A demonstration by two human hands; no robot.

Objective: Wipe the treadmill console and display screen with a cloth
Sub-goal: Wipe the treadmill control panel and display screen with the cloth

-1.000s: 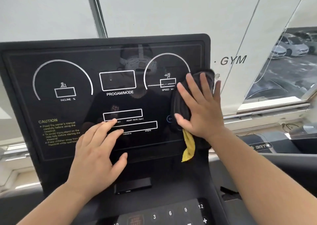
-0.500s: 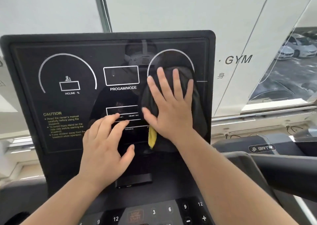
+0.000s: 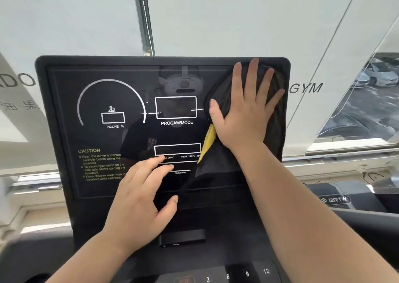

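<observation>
The black display screen (image 3: 103, 84) of the treadmill stands upright in front of me, with white dial outlines and a yellow CAUTION text. My right hand (image 3: 246, 112) lies flat with spread fingers on a black cloth (image 3: 276, 131) with a yellow edge, pressing it against the screen's upper right corner. The cloth hangs down over the right dial. My left hand (image 3: 142, 198) rests open on the lower middle of the screen, fingertips by the heart-rate box. Below is the console keypad (image 3: 237, 275) with numbered buttons.
A small black slot (image 3: 182, 237) sits under the screen. Behind the console is a frosted window with GYM lettering (image 3: 305, 88) and a vertical frame bar (image 3: 144, 17). Another treadmill (image 3: 333, 199) stands to the right. Parked cars show through clear glass at far right.
My right hand slid the cloth from the screen's right edge left over the right dial, then up to the top right corner. My left hand stayed in place on the lower screen.
</observation>
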